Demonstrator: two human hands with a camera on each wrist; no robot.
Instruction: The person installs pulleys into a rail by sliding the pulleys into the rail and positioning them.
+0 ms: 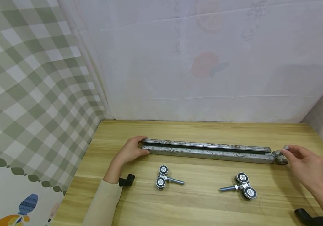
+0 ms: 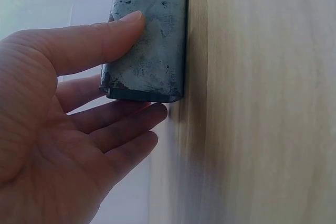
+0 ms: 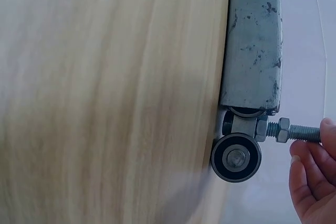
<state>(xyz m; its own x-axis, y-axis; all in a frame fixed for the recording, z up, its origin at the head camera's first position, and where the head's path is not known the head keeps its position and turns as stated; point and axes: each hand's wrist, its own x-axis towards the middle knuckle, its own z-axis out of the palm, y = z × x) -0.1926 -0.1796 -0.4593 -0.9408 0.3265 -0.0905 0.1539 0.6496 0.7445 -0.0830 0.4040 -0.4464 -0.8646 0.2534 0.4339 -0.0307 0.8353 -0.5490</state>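
A long, worn metal rail with a slot along its top lies across the table. At its left end, my left hand grips it, the thumb on the near side and fingers behind, as the left wrist view shows. My right hand pinches the threaded bolt of a roller trolley at the rail's right end. One wheel of this trolley is partly inside the channel; another sits outside, and the bolt points up. Two similar trolleys lie in front of the rail, one to the left and one to the right.
Wood-grain tabletop lies under everything. A white printed cloth hangs behind its far edge, and a green checked cloth hangs along the left. Black curved pieces show at both wrists.
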